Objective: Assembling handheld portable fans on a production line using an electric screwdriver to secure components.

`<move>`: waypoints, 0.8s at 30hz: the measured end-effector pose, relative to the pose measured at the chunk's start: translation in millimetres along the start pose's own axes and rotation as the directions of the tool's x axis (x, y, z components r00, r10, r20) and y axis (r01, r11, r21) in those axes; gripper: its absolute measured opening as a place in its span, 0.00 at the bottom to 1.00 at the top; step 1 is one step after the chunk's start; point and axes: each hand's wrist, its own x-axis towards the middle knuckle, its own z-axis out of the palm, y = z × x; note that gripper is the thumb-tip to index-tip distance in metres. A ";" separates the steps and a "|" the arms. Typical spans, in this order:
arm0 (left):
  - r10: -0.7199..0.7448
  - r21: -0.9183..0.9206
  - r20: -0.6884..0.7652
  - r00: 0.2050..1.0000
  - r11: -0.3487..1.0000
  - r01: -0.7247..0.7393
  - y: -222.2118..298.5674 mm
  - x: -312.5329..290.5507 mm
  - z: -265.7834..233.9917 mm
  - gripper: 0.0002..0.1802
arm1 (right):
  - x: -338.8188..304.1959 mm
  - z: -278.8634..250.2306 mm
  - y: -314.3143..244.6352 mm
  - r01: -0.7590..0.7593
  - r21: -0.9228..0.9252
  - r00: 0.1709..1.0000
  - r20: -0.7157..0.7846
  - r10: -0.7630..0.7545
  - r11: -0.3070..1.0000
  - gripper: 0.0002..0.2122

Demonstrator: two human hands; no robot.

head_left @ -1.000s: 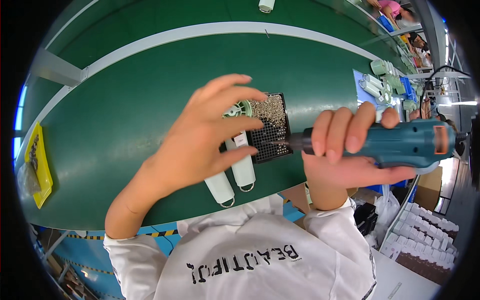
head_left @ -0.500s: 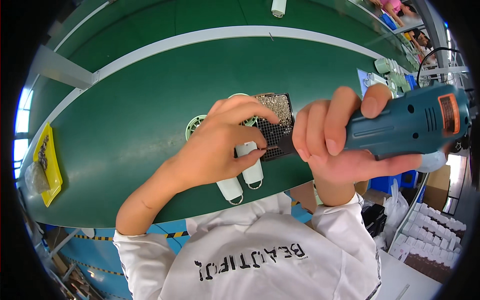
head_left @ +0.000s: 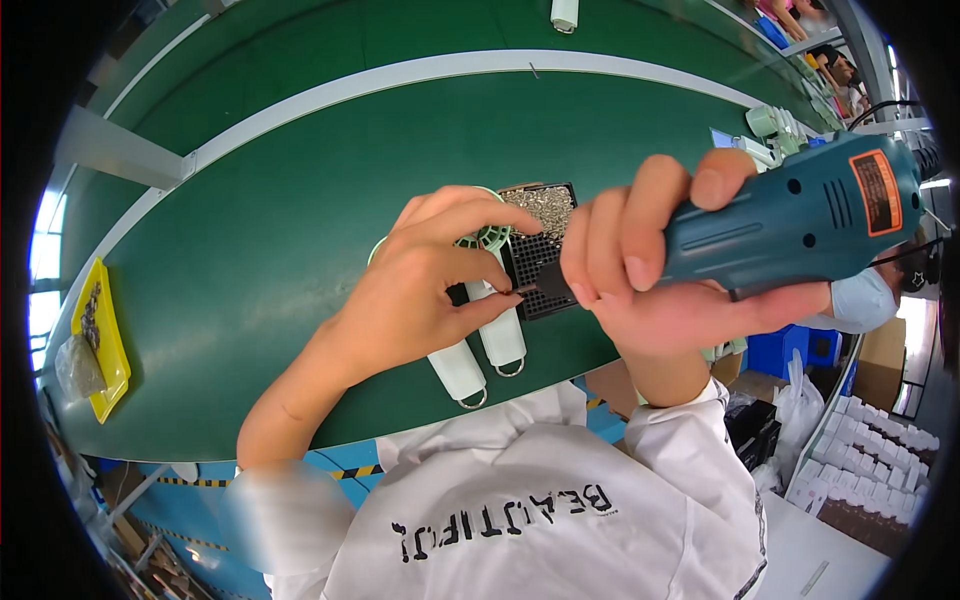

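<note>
While my right hand (head_left: pixel 650 285) wraps the screwdriver (head_left: pixel 785 230) above the black tray (head_left: pixel 528 258), on my left hand (head_left: pixel 415 270) thumb and forefinger nearly meet at the bit (head_left: pixel 528 289); I cannot tell what they grip; slipping, it could jab them.

The left hand (head_left: pixel 410 270) holds its thumb (head_left: pixel 486 312) and forefinger (head_left: pixel 475 264) nearly together while the right hand (head_left: pixel 650 305) has its fingers (head_left: pixel 641 225) curled.

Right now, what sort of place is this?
Probably a factory: the right hand holds a teal power screwdriver, a black tray of small metal pieces sits on the green table, and other people are farther along.
</note>
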 end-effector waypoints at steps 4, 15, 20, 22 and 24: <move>0.014 0.003 0.020 1.000 1.000 -0.014 -0.3 -0.2 0.3 0.07 | -0.1 -0.7 0.6 -0.019 0.010 1.000 0.025 0.018 1.000 0.37; -0.102 0.125 -0.018 0.995 0.987 0.103 -26.5 3.9 -23.2 0.10 | 5.9 -2.6 42.2 0.141 -0.135 0.990 0.027 -0.139 0.981 0.42; -0.164 0.066 0.049 0.985 0.985 0.160 -37.7 -2.7 -19.6 0.08 | 6.1 -2.7 67.2 0.212 -0.235 0.976 0.000 -0.218 0.949 0.44; -0.196 0.041 0.057 0.979 0.980 0.194 -38.7 -3.9 -20.3 0.08 | 6.2 -1.1 71.2 0.211 -0.229 0.976 -0.001 -0.217 0.950 0.44; -0.222 -0.009 0.077 0.972 0.975 0.224 -37.2 -2.0 -20.9 0.08 | 5.1 -0.7 72.7 0.209 -0.226 0.977 -0.002 -0.215 0.952 0.44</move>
